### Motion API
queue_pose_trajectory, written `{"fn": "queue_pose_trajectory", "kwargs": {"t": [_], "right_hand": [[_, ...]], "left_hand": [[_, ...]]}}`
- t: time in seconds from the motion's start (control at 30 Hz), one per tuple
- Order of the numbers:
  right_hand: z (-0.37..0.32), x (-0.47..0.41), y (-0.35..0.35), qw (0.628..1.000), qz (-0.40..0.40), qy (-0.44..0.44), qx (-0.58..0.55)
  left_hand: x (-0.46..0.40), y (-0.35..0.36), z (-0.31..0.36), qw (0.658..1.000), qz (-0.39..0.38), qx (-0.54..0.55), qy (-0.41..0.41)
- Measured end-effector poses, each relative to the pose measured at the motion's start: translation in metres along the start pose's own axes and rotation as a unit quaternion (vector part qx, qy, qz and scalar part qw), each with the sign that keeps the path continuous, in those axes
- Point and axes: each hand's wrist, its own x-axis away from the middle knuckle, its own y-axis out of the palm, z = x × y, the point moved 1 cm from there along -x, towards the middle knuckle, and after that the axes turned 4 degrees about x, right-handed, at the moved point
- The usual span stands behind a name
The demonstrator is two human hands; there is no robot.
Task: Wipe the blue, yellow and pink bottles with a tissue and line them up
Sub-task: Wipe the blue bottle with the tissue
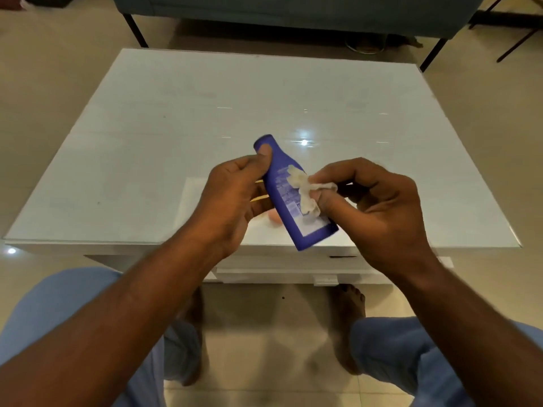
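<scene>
Blue bottle: blue bottle (293, 198) is up off the white table (147, 136), tilted, cap toward 11 o'clock, base toward 5 o'clock, label side facing up.
Left hand: left hand (235, 198) wraps the neck end, thumb pressed on near the cap; firm hold.
Right hand: right hand (379, 207) pinches the tissue (305, 190) and lays it on the label.
Wiping tip: my call, stroke along the length, then roll the bottle in the left hand to reach the back.
Other bottles: yellow and pink slivers peek out behind the left hand at 9 and 6 o'clock; mostly hidden.
Edges: bottle base hangs over the table's near edge.
Room: wide tabletop from 10 to 2 o'clock suits a row of 3.
</scene>
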Motion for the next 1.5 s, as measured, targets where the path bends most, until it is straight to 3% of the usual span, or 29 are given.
{"fn": "queue_pose_trajectory", "kwargs": {"t": [0.13, 0.33, 0.53, 0.67, 0.8, 0.97, 1.13, 1.5], "right_hand": [[-0.005, -0.003, 0.002, 0.994, -0.006, 0.048, -0.096], [0.000, -0.005, 0.000, 0.994, 0.003, 0.070, -0.087], [-0.002, -0.002, -0.009, 0.989, -0.081, 0.084, -0.090], [-0.002, -0.005, -0.004, 0.985, -0.016, 0.108, -0.132], [0.001, -0.007, 0.001, 0.965, 0.024, 0.156, -0.209], [-0.001, -0.004, 0.008, 0.993, -0.030, 0.056, -0.100], [0.002, 0.001, 0.013, 0.997, -0.065, -0.050, -0.005], [-0.007, 0.011, 0.009, 0.982, -0.159, -0.097, -0.025]], "left_hand": [[-0.002, -0.003, 0.000, 0.996, 0.018, 0.075, -0.038], [0.015, 0.010, -0.005, 0.994, -0.103, 0.019, -0.044], [0.003, 0.009, -0.002, 0.998, -0.039, 0.011, -0.044], [0.001, 0.004, -0.004, 0.997, 0.001, 0.017, -0.076], [0.003, 0.001, -0.005, 0.996, -0.002, -0.073, -0.055], [0.005, 0.002, -0.009, 0.979, -0.050, -0.193, -0.031], [0.004, 0.002, -0.013, 0.979, -0.049, -0.190, -0.060], [-0.007, -0.009, -0.006, 0.972, -0.010, -0.207, -0.112]]}}
